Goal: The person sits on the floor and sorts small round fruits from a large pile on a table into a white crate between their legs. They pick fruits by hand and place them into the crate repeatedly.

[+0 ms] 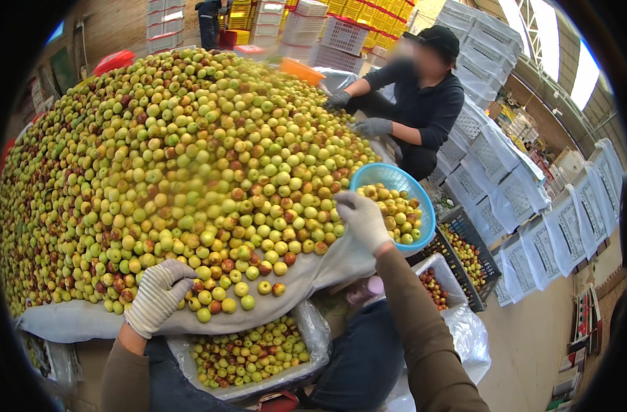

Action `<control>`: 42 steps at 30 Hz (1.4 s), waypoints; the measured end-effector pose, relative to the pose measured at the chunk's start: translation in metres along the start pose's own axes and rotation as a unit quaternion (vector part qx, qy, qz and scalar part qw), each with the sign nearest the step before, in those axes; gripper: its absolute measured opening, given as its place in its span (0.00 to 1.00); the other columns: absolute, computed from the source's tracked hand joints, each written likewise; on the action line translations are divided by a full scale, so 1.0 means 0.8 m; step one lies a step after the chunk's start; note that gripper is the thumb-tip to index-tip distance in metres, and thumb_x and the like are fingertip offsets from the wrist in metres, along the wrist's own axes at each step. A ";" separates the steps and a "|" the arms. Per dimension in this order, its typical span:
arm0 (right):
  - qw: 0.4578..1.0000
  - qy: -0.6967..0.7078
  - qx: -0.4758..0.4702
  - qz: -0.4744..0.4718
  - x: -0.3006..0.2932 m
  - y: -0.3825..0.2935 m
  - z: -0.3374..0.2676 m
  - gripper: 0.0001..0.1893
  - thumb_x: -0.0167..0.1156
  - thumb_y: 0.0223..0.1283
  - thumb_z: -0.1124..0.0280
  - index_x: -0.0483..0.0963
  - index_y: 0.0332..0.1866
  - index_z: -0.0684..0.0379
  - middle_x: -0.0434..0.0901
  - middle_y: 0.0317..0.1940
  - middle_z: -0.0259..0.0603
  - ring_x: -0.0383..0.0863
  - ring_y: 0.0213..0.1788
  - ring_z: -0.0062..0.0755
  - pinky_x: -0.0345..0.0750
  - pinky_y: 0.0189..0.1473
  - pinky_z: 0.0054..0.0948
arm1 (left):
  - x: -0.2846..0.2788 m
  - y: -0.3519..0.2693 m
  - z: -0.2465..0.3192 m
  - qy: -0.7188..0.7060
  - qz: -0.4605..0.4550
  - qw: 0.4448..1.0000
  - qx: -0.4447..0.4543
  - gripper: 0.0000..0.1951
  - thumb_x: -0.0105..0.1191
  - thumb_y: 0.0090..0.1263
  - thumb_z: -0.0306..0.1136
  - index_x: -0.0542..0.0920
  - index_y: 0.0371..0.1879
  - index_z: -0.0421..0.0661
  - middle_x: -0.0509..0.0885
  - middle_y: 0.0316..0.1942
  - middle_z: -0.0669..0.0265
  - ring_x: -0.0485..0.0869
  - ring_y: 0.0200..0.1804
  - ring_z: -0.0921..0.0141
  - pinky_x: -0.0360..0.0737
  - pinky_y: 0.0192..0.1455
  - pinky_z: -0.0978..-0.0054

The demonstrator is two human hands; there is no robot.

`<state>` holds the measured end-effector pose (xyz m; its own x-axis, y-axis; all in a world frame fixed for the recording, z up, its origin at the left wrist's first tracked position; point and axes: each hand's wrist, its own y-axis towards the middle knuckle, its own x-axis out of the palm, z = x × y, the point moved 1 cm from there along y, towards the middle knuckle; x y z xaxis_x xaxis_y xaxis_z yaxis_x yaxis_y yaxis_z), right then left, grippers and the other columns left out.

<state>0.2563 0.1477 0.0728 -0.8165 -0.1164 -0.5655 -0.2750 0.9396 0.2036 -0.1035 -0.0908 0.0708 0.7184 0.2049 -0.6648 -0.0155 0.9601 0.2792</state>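
A large heap of yellow-green, red-blotched jujubes (251,139) spreads before me on a pale cloth (313,273). My left hand (161,296), in a striped knit glove, hovers at the heap's front edge, fingers bent beside loose jujubes. Whether something sits between its fingertips is hidden. At the near left rim of a blue plastic basket (430,221), partly filled with jujubes, is my right hand (365,219), in a pale glove. Its fingers are curled towards the heap, and its grasp cannot be made out. Below the cloth, between my legs, a plastic-lined crate (313,355) holds more jujubes.
Across the heap crouches a co-worker (421,98) with gloved hands on the fruit. An orange basin (303,72) lies behind. To the right are a black crate (491,288) of jujubes, a lined crate (455,288) of redder ones and stacked white-draped crates (514,206).
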 end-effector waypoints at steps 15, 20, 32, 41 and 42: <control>0.887 -0.447 0.021 -0.116 0.099 0.127 -0.023 0.21 0.69 0.62 0.57 0.80 0.57 0.55 0.80 0.59 0.46 0.83 0.58 0.47 0.81 0.59 0.45 | -0.021 -0.020 0.004 -0.018 -0.014 0.999 -0.024 0.06 0.63 0.62 0.22 0.86 0.38 0.39 0.86 0.37 0.56 0.85 0.41 0.59 0.82 0.47 0.65; 0.931 -0.355 0.073 -0.047 0.106 0.133 -0.031 0.19 0.67 0.62 0.66 0.76 0.56 0.59 0.79 0.59 0.51 0.83 0.58 0.49 0.81 0.58 0.46 | -0.020 -0.023 0.005 -0.013 -0.014 1.000 -0.017 0.07 0.64 0.62 0.23 0.86 0.38 0.40 0.86 0.37 0.58 0.86 0.41 0.59 0.82 0.46 0.66; 0.993 -0.113 0.004 -0.014 0.102 0.151 -0.002 0.19 0.65 0.62 0.62 0.80 0.55 0.60 0.84 0.47 0.46 0.85 0.48 0.39 0.82 0.51 0.37 | -0.019 -0.019 0.007 -0.013 -0.030 0.999 -0.006 0.09 0.64 0.62 0.23 0.86 0.41 0.41 0.86 0.38 0.57 0.86 0.41 0.58 0.83 0.46 0.65; 0.839 0.502 0.145 -0.149 0.124 0.082 0.004 0.19 0.57 0.68 0.73 0.73 0.63 0.65 0.82 0.47 0.42 0.83 0.40 0.30 0.85 0.48 0.28 | -0.019 -0.027 0.001 -0.018 -0.020 1.000 0.004 0.07 0.63 0.63 0.24 0.86 0.39 0.41 0.86 0.38 0.57 0.86 0.42 0.57 0.83 0.46 0.64; 0.888 0.419 0.122 -0.144 0.130 0.082 0.006 0.19 0.59 0.68 0.71 0.74 0.62 0.64 0.82 0.44 0.39 0.83 0.39 0.31 0.85 0.48 0.30 | -0.017 -0.027 0.000 -0.022 -0.020 0.999 0.010 0.07 0.63 0.63 0.24 0.87 0.39 0.41 0.86 0.38 0.57 0.86 0.42 0.57 0.83 0.46 0.64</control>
<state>0.1560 0.1992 0.0234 -0.8492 -0.4659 0.2486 -0.4990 0.8620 -0.0892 -0.1129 -0.1142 0.0741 0.7487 0.1573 -0.6440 0.0274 0.9633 0.2672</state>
